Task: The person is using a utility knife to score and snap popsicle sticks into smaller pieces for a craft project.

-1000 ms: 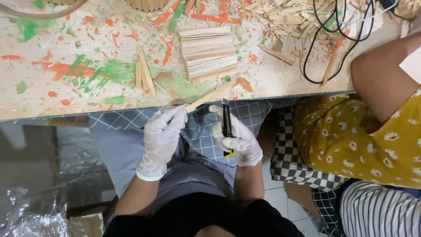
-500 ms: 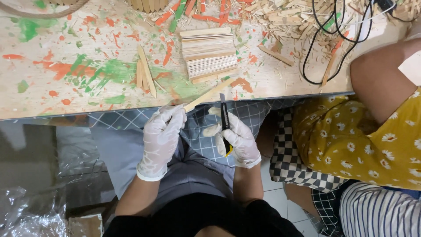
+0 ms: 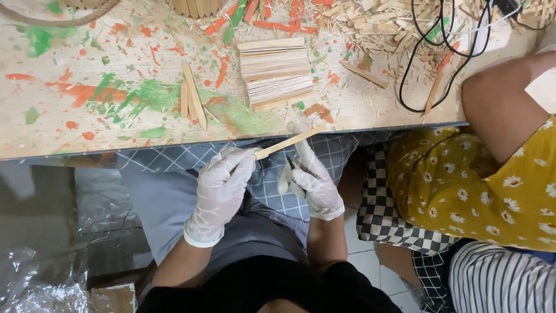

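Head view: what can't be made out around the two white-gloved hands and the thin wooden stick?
- Right gloved hand: whatever it grips is hidden by its curled fingers.
- Thin wooden stick: its near end is covered by the left gloved hand.
- Black cable on the paint-stained wooden table: cut off by the top edge.
- Neighbouring person's bare arm: hand beyond the right edge.

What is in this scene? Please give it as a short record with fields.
left hand: gloved left hand grips one end of a wooden stick
right hand: gloved right hand touches the stick; any tool in it is hidden
table: paint-stained table, stack of sticks, black cable
neighbour: person in a yellow flowered top at the right
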